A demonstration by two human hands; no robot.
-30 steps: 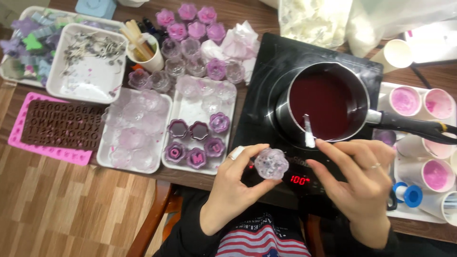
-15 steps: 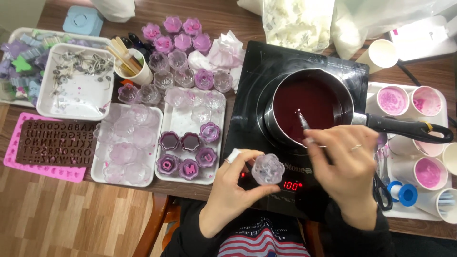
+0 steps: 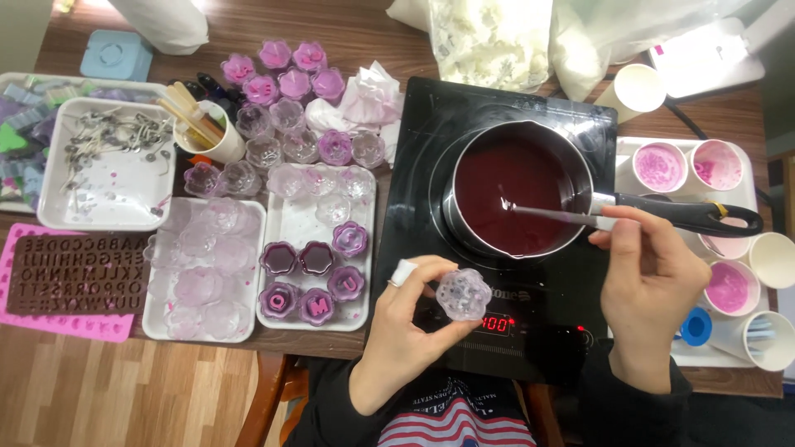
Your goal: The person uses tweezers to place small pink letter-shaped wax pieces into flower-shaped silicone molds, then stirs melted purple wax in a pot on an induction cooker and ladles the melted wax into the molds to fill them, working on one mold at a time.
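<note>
Two hands are occupied: your left hand (image 3: 406,319) pinches the clear flower mould (image 3: 463,294) above the cooktop (image 3: 414,190); your right hand (image 3: 650,281) grips the spoon (image 3: 551,213) over the saucepan (image 3: 517,197). Tilting risks dripping wax onto controls.

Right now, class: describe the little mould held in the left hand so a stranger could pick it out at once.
Start at the black hob with the pot of dark red liquid. Just in front of it, over the hob's red display, the left hand pinches a clear flower-shaped mould. Unlike the moulds on the white trays, it is raised off the table.
</note>
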